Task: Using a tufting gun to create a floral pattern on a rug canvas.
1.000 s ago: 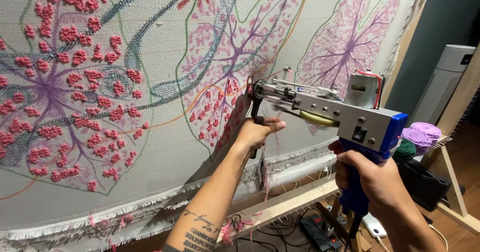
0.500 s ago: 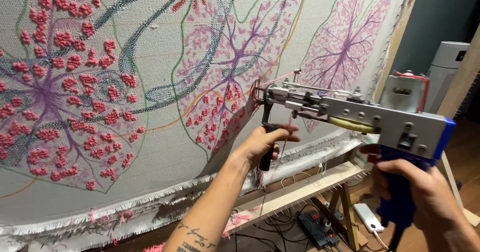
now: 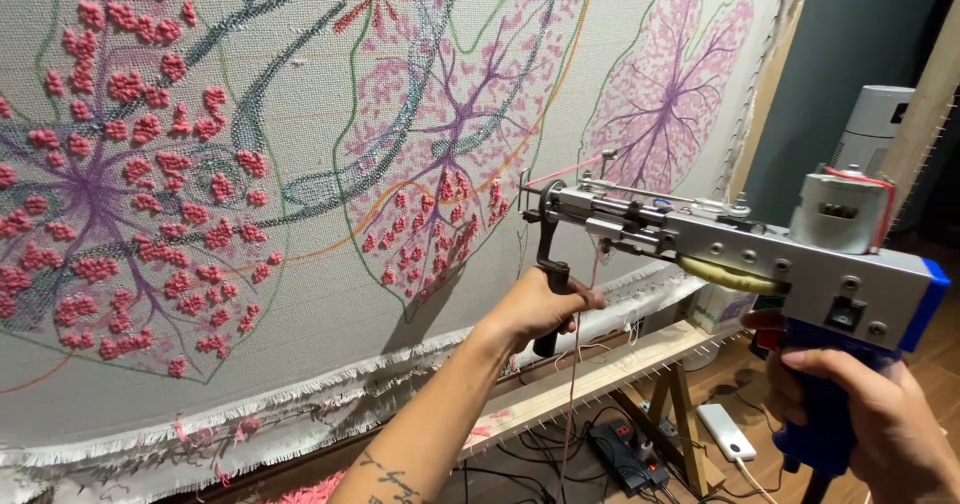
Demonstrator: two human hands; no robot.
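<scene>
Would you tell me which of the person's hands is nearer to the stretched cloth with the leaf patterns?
Left. The left hand grips the tufting gun's front handle just off the cloth; the right hand holds the blue rear grip, farther back.

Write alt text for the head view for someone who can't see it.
Two bare hands hold a tufting gun near a stretched cloth tufted with pink and purple leaves: the left hand grips the black front handle, the right hand the blue rear grip. Pink yarn feeds the gun's tip; a power strip lies on the floor.
</scene>
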